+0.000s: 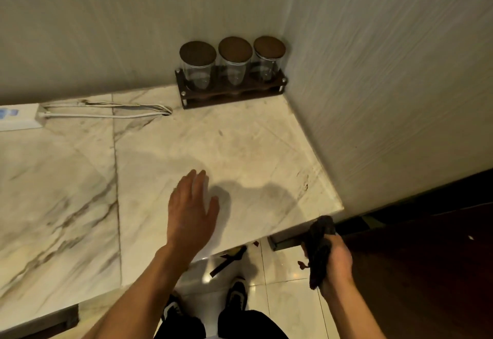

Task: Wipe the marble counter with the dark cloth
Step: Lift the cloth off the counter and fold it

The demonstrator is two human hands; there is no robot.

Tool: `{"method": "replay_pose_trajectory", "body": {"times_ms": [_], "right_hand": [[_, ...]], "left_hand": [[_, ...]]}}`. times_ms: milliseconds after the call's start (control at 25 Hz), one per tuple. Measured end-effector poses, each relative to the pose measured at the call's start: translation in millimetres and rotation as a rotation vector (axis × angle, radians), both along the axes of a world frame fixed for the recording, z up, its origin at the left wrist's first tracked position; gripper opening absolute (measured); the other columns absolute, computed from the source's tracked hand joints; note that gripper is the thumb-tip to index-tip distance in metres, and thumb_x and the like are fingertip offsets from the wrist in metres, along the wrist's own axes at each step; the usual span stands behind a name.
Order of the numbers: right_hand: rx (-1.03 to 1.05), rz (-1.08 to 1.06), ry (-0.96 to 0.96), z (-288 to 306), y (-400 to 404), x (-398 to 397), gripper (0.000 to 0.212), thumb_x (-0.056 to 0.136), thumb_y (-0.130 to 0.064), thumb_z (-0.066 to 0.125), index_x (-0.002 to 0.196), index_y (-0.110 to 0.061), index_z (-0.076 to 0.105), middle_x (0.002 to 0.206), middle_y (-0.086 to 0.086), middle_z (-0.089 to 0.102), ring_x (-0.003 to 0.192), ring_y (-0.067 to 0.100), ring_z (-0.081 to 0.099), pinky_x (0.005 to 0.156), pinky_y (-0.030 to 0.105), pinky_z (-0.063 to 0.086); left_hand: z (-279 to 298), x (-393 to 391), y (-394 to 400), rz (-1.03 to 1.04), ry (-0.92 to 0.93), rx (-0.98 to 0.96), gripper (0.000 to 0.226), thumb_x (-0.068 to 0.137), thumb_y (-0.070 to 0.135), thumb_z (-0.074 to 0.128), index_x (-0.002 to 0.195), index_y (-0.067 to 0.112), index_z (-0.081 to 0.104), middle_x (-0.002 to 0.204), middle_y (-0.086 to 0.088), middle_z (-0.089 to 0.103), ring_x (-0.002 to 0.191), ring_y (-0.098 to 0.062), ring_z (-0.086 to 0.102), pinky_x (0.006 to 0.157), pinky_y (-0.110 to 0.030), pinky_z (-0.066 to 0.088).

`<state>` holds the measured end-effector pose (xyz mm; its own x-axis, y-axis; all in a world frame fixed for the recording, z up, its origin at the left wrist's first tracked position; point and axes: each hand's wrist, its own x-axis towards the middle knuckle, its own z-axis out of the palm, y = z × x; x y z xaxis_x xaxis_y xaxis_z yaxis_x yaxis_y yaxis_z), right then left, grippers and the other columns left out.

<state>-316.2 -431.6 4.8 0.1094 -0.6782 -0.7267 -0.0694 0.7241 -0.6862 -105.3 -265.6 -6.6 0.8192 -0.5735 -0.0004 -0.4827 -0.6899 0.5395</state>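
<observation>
I am gripping the crumpled dark cloth [321, 248] in my right hand [334, 265], fingers closed, just off the white veined marble counter [240, 151] edge; my left hand [190, 211] is hovering open, bare marble lying beyond its fingertips.

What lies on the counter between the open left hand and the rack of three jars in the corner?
Nothing: in the head view the marble counter is bare between the left hand and the jar rack, apart from faint smudges.

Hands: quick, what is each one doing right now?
Left hand: open, flat, fingers spread over the white marble counter.
Right hand: closed around the bunched dark cloth.
</observation>
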Motion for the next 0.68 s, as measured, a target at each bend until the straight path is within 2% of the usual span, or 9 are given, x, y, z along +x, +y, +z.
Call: {"method": "replay_pose_trajectory", "body": {"times_ms": [80, 160, 240, 280, 360, 480, 560, 600, 680], "right_hand": [[0.268, -0.015, -0.244, 21, 15, -7, 0.038, 0.091, -0.019, 0.052, 0.128, -0.009, 0.054, 0.11, 0.023, 0.066, 0.101, 0.038, 0.065, 0.068, 0.042, 0.048], [0.419, 0.024, -0.469, 35, 28, -3, 0.041, 0.091, -0.021, 0.047, 0.128, -0.004, 0.053, 0.103, 0.03, 0.067, 0.09, 0.041, 0.068, 0.073, 0.046, 0.052], [0.539, 0.069, -0.58, 45, 36, 6, 0.051, 0.095, -0.034, 0.033, 0.141, -0.013, 0.041, 0.124, 0.027, 0.059, 0.111, 0.042, 0.059, 0.089, 0.049, 0.048], [0.557, 0.081, -0.513, 51, 40, 12, 0.053, 0.094, -0.038, 0.036, 0.139, -0.011, 0.046, 0.129, 0.026, 0.056, 0.116, 0.043, 0.055, 0.087, 0.054, 0.05], [0.557, 0.193, -0.425, 54, 46, 22, 0.054, 0.089, -0.041, 0.049, 0.121, 0.001, 0.062, 0.122, 0.031, 0.059, 0.107, 0.043, 0.059, 0.082, 0.054, 0.052], [0.425, 0.416, -0.388, 74, 61, 45, 0.051, 0.094, -0.037, 0.043, 0.084, 0.002, 0.074, 0.079, 0.022, 0.069, 0.063, 0.031, 0.066, 0.066, 0.036, 0.051], [0.436, 0.502, -0.366, 85, 74, 61, 0.049, 0.091, -0.036, 0.044, 0.084, 0.003, 0.073, 0.071, 0.019, 0.068, 0.055, 0.029, 0.065, 0.057, 0.031, 0.053], [0.436, 0.529, -0.34, 88, 83, 68, 0.05, 0.089, -0.037, 0.045, 0.091, 0.005, 0.072, 0.076, 0.02, 0.069, 0.061, 0.031, 0.066, 0.062, 0.034, 0.054], [0.481, 0.558, -0.312, 86, 95, 76, 0.054, 0.09, -0.042, 0.046, 0.1, 0.004, 0.071, 0.094, 0.026, 0.07, 0.084, 0.04, 0.066, 0.086, 0.048, 0.05]], "left_hand": [[16, -18, -6, -0.03, 0.23, -0.11, 0.048, 0.094, 0.036, 0.045, 0.139, 0.018, 0.042, 0.143, -0.005, 0.047, 0.128, -0.021, 0.043, 0.104, -0.025, 0.027], [33, -31, -11, -0.05, 0.506, -0.174, 0.039, 0.094, 0.033, 0.049, 0.133, 0.027, 0.048, 0.138, 0.003, 0.051, 0.121, -0.013, 0.047, 0.099, -0.02, 0.03], [51, -36, -13, -0.087, 0.765, -0.228, 0.035, 0.093, 0.033, 0.052, 0.128, 0.032, 0.052, 0.134, 0.007, 0.054, 0.116, -0.006, 0.05, 0.1, -0.023, 0.035], [59, -36, -12, -0.125, 0.86, -0.24, 0.036, 0.092, 0.034, 0.053, 0.127, 0.031, 0.054, 0.132, 0.008, 0.055, 0.114, -0.004, 0.052, 0.101, -0.025, 0.037], [72, -31, -6, -0.166, 0.992, -0.23, 0.034, 0.09, 0.037, 0.055, 0.122, 0.027, 0.06, 0.124, 0.007, 0.062, 0.111, -0.005, 0.056, 0.101, -0.032, 0.042], [82, -16, 12, -0.061, 1.101, -0.204, 0.026, 0.088, 0.026, 0.059, 0.109, 0.012, 0.068, 0.111, -0.009, 0.068, 0.105, -0.02, 0.062, 0.09, -0.034, 0.051], [82, -6, 34, 0.035, 1.113, -0.248, 0.018, 0.084, 0.015, 0.063, 0.1, 0.008, 0.069, 0.098, -0.013, 0.069, 0.092, -0.023, 0.064, 0.079, -0.031, 0.052], [81, -2, 47, 0.081, 1.109, -0.296, 0.015, 0.081, 0.011, 0.065, 0.095, 0.007, 0.069, 0.089, -0.012, 0.068, 0.085, -0.023, 0.064, 0.076, -0.032, 0.051], [81, 5, 73, 0.177, 1.097, -0.381, 0.013, 0.075, 0.008, 0.068, 0.088, 0.007, 0.067, 0.076, -0.008, 0.065, 0.074, -0.021, 0.062, 0.071, -0.033, 0.049]]}}
